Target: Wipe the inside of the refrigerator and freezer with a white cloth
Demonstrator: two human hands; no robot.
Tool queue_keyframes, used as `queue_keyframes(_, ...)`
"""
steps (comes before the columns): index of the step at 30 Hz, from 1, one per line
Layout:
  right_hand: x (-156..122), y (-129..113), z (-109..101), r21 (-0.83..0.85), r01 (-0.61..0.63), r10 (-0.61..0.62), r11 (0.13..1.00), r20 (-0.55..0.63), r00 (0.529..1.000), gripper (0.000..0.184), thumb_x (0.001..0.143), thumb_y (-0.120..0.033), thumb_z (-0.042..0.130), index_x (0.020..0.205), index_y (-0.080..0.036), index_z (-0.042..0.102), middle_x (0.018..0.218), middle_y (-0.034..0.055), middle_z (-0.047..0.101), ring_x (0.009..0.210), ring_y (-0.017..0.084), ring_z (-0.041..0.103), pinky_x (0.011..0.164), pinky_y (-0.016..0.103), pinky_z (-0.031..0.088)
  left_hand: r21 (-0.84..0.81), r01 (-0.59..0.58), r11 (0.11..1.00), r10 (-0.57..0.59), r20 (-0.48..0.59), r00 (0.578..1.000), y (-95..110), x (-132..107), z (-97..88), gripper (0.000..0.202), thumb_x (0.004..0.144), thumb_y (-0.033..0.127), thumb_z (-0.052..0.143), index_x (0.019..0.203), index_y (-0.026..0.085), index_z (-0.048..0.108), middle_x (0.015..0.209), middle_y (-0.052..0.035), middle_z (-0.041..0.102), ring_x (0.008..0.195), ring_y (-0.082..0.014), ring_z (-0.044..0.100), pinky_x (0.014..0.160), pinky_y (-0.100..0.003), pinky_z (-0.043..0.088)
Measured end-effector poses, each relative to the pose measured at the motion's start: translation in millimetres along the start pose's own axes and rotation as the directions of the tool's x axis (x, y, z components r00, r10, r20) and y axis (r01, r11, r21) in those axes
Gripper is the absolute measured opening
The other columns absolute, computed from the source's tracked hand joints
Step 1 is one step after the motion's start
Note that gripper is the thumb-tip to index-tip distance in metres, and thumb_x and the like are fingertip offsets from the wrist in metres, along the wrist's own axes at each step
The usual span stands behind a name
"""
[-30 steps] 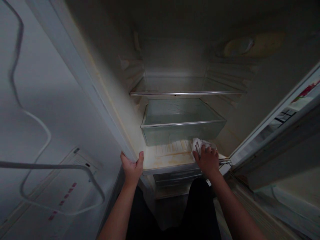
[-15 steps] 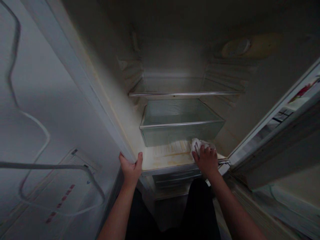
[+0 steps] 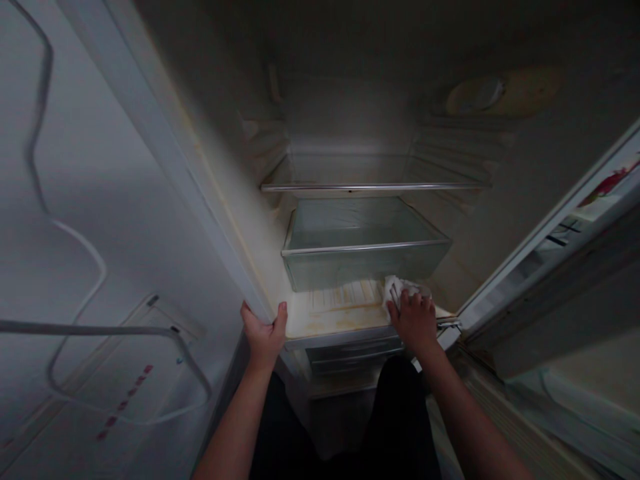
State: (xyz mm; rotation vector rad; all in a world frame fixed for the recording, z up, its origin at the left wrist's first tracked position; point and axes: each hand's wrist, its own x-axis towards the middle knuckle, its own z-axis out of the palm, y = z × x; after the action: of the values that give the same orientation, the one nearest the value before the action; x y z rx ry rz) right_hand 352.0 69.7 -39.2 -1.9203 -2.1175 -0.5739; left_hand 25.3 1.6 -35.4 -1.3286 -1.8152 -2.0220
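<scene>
An open refrigerator [image 3: 220, 220] with a stained interior fills the middle of the view. My left hand [image 3: 263, 333] grips the front edge of its left wall, the thumb inside and the fingers around the outside. My right hand [image 3: 414, 323] is closed over a crumpled white cloth [image 3: 393, 288], pressing it on the right part of the refrigerator floor [image 3: 335, 319]. Yellowish-brown stains mark that floor. Just behind the cloth, a clear drawer [image 3: 360, 265] sits at the back. Part of the cloth is hidden under my fingers.
Above the drawer runs a glass shelf [image 3: 375, 187] with a metal front trim. A yellowed control housing [image 3: 505, 92] is on the right wall. The open door [image 3: 560, 267] stands at the right. A grey cable [image 3: 100, 330] hangs at the left. My knees are below the refrigerator floor.
The view has shifted slightly, so the cable and left wall appear a little farther right. Both hands keep their grips, and the cloth stays at nearly the same spot.
</scene>
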Motion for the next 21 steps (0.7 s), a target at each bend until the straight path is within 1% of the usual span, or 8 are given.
queue_keyframes(4, -1, 3, 4, 0.063, 0.022, -0.021, 0.998, -0.025, 0.999, 0.052, 0.104, -0.044, 0.042, 0.137, -0.01, 0.064, 0.116, 0.0228, 0.062, 0.109, 0.038, 0.055, 0.1, 0.05, 0.039, -0.014, 0.024, 1.0, -0.024, 0.035, 0.999, 0, 2, -0.7, 0.07, 0.081, 0.049, 0.073, 0.133, 0.013, 0.044, 0.114, -0.0143, 0.066, 0.108, -0.0266, 0.068, 0.1, -0.044, 0.054)
queue_keyframes(8, -10, 9, 8, 0.188, 0.067, -0.052, 0.98, -0.085, 0.995, 0.045, 0.105, -0.036, 0.041, 0.136, -0.015, 0.066, 0.124, 0.0179, 0.063, 0.119, 0.035, 0.052, 0.113, 0.053, 0.033, -0.022, 0.058, 0.998, -0.057, 0.048, 0.997, 6, -3, -2.5, 0.071, 0.081, 0.048, 0.073, 0.137, 0.014, 0.045, 0.12, -0.0145, 0.065, 0.112, -0.0268, 0.066, 0.105, -0.044, 0.052)
queue_keyframes(12, -22, 12, 9, 0.333, 0.125, -0.094, 0.935, -0.107, 0.99, 0.041, 0.107, -0.031, 0.037, 0.133, -0.019, 0.067, 0.132, 0.0136, 0.062, 0.123, 0.031, 0.054, 0.117, 0.058, 0.029, -0.02, 0.166, 0.986, -0.163, 0.091, 0.982, 5, -23, -7.3, 0.068, 0.083, 0.049, 0.071, 0.137, 0.015, 0.048, 0.121, -0.0146, 0.067, 0.113, -0.0269, 0.067, 0.103, -0.042, 0.053)
queue_keyframes(15, -26, 9, 6, 0.412, 0.153, -0.129, 0.898, -0.086, 0.988, 0.04, 0.107, -0.027, 0.034, 0.119, -0.02, 0.072, 0.124, 0.0115, 0.065, 0.117, 0.027, 0.058, 0.117, 0.057, 0.031, -0.001, 0.258, 0.966, -0.253, 0.172, 0.952, -5, -42, -14.3, 0.07, 0.082, 0.05, 0.071, 0.138, 0.016, 0.048, 0.123, -0.0145, 0.067, 0.114, -0.0285, 0.067, 0.102, -0.043, 0.054)
queue_keyframes(17, -27, 6, 6, 0.441, 0.174, -0.159, 0.88, -0.071, 0.985, 0.037, 0.107, -0.03, 0.037, 0.116, -0.021, 0.072, 0.12, 0.0108, 0.066, 0.115, 0.026, 0.06, 0.118, 0.055, 0.032, 0.01, 0.27, 0.963, -0.265, 0.224, 0.938, -11, -54, -19.4, 0.073, 0.082, 0.05, 0.072, 0.142, 0.016, 0.047, 0.126, -0.0145, 0.067, 0.118, -0.0298, 0.065, 0.104, -0.045, 0.053)
queue_keyframes(18, -27, 4, 5, 0.444, 0.187, -0.173, 0.876, -0.073, 0.982, 0.035, 0.106, -0.034, 0.041, 0.119, -0.021, 0.071, 0.121, 0.0113, 0.065, 0.118, 0.026, 0.059, 0.118, 0.056, 0.032, 0.007, 0.259, 0.966, -0.253, 0.244, 0.936, -12, -59, -21.6, 0.076, 0.083, 0.049, 0.072, 0.145, 0.017, 0.044, 0.13, -0.0151, 0.065, 0.123, -0.0303, 0.063, 0.107, -0.046, 0.051)
queue_keyframes(20, -28, 0, 6, 0.425, 0.217, -0.195, 0.879, -0.094, 0.976, 0.038, 0.103, -0.042, 0.049, 0.129, -0.02, 0.067, 0.131, 0.0147, 0.061, 0.13, 0.031, 0.052, 0.119, 0.059, 0.029, -0.012, 0.222, 0.975, -0.211, 0.266, 0.941, -10, -68, -24.5, 0.084, 0.085, 0.046, 0.072, 0.155, 0.018, 0.034, 0.145, -0.0173, 0.056, 0.137, -0.0309, 0.054, 0.115, -0.045, 0.044)
queue_keyframes(21, -28, -3, 6, 0.411, 0.23, -0.205, 0.882, -0.106, 0.973, 0.043, 0.102, -0.045, 0.052, 0.133, -0.019, 0.065, 0.137, 0.0164, 0.058, 0.136, 0.033, 0.048, 0.12, 0.06, 0.028, -0.017, 0.203, 0.979, -0.191, 0.263, 0.946, -8, -72, -25.1, 0.09, 0.085, 0.044, 0.072, 0.159, 0.018, 0.027, 0.154, -0.0182, 0.048, 0.144, -0.0308, 0.046, 0.119, -0.044, 0.039)
